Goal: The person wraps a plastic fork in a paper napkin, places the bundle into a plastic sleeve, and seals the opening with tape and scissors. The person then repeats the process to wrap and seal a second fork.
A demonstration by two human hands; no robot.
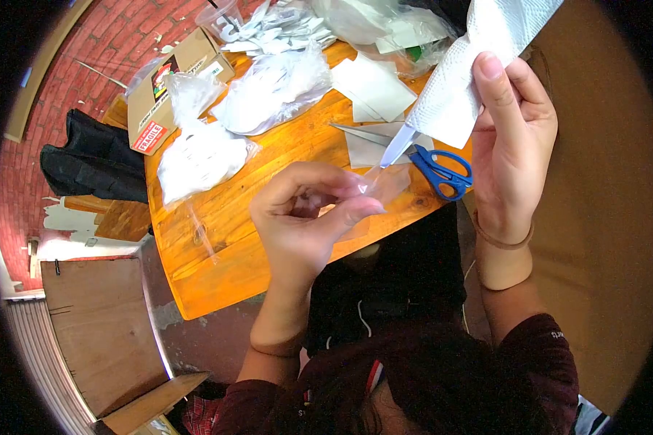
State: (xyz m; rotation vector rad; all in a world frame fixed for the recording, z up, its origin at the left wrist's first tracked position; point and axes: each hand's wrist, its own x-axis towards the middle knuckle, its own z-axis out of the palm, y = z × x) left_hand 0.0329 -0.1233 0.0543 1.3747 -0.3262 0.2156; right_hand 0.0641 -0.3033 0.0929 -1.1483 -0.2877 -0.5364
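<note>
My left hand (305, 214) pinches the edge of a small clear plastic bag (390, 183) between thumb and fingertips. In my right hand (511, 123), raised at the upper right, is a folded white textured paper napkin (457, 94), gripped between thumb and fingers. A pale, pointed plastic utensil (397, 147) sticks out of the napkin's lower end, its tip at the bag's opening. Blue-handled scissors (442, 172) lie on the wooden table (232, 264) beneath, over white paper pieces (370, 148).
A cardboard box (178, 80) stands at the table's far left. Near it are plastic bags of white items (199, 159), a heap of white packets (279, 27), a clear cup (221, 20) and stacked white sheets (374, 83). A black bag (94, 159) is beyond the left edge.
</note>
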